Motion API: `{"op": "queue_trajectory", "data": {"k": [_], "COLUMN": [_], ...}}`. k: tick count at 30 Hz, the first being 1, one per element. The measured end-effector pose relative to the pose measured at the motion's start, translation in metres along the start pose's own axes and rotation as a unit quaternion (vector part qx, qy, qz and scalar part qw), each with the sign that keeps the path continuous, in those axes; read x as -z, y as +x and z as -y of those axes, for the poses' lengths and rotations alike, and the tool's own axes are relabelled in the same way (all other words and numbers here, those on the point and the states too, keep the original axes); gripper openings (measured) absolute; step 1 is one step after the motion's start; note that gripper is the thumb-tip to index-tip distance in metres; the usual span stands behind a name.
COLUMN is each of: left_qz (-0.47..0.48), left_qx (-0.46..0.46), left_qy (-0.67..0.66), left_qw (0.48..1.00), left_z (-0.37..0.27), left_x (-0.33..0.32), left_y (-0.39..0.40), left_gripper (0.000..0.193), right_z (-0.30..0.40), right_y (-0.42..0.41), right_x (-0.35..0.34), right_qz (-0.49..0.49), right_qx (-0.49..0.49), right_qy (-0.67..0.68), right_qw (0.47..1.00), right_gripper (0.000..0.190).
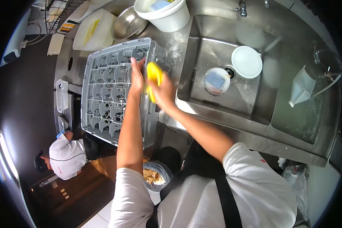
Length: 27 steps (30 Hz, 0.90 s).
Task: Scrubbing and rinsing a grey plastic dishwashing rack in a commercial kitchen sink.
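Observation:
A grey plastic glass rack (102,85) with a grid of compartments sits on the left part of the steel counter, its front part reaching past the counter edge. Over the right part of its grid is my left hand (137,76), near the rim; its fingers are partly hidden, so whether it grips the rack is unclear. My right hand (164,91) holds a yellow oval scrubber (154,77) just right of my left hand, by the rack's side wall. Motion blurs the right hand and scrubber.
A steel sink (245,99) to the right holds a white round lid (246,62) and a small tub with a blue sponge (215,80). A white bucket (171,18), metal bowl (128,24) and white bin (92,31) stand behind. Another person (69,155) is at left; a bin (159,176) stands below.

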State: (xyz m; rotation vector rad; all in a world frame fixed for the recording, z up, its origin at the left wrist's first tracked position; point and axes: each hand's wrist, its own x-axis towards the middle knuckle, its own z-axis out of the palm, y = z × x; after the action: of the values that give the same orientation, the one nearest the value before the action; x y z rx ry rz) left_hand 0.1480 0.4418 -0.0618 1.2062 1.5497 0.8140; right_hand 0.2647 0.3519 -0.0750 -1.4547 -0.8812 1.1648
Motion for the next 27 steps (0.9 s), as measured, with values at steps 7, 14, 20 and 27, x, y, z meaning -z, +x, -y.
{"op": "queue_trajectory", "data": {"k": [7, 14, 20, 27], "left_qz": [0.009, -0.003, 0.01, -0.089], "left_qx": [-0.011, -0.013, -0.051, -0.072], "left_qy": [-0.071, -0.072, -0.024, 0.09], "left_qw": [0.997, 0.997, 0.998, 0.989], "left_z": [0.003, 0.013, 0.016, 0.003], "left_x": [-0.007, 0.008, 0.017, 0.011], "left_y": [-0.002, 0.007, -0.001, -0.017], "left_gripper": [0.106, 0.1, 0.098, 0.052], "right_z": [-0.005, -0.05, -0.022, -0.058], "right_y": [0.032, -0.071, 0.03, -0.076], "right_x": [-0.005, -0.022, -0.032, -0.028], "right_qz": [-0.054, 0.042, -0.114, 0.013], "right_qx": [-0.043, -0.028, -0.05, -0.029], "right_qy": [0.078, 0.156, 0.197, 0.054], "right_qw": [0.995, 0.986, 0.972, 0.998], "right_gripper": [0.048, 0.057, 0.061, 0.059]}}
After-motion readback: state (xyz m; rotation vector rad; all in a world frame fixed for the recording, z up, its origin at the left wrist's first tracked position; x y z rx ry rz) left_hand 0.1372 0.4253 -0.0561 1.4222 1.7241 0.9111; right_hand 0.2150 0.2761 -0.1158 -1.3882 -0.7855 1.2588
